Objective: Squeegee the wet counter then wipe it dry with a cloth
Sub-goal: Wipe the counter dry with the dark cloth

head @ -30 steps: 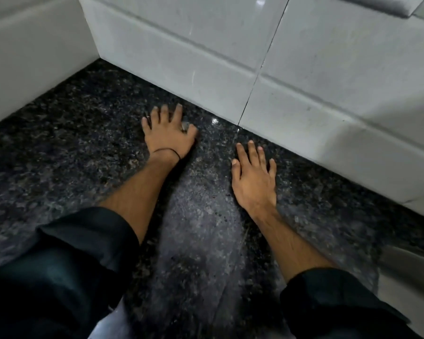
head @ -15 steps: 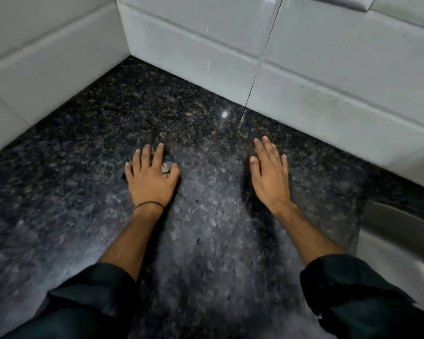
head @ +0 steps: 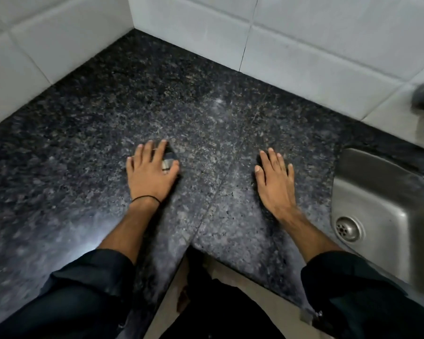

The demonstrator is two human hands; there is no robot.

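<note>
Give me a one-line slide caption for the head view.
Left hand presses a small cloth flat on the dark granite counter; right hand rests palm-down beside the steel sink.

Speckled granite counter (head: 206, 99) (glossy), brushed-steel sink (head: 382, 206).

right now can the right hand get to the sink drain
Probably yes. The right hand lies flat on the counter beside the sink, and nothing stands between it and the drain.
</note>
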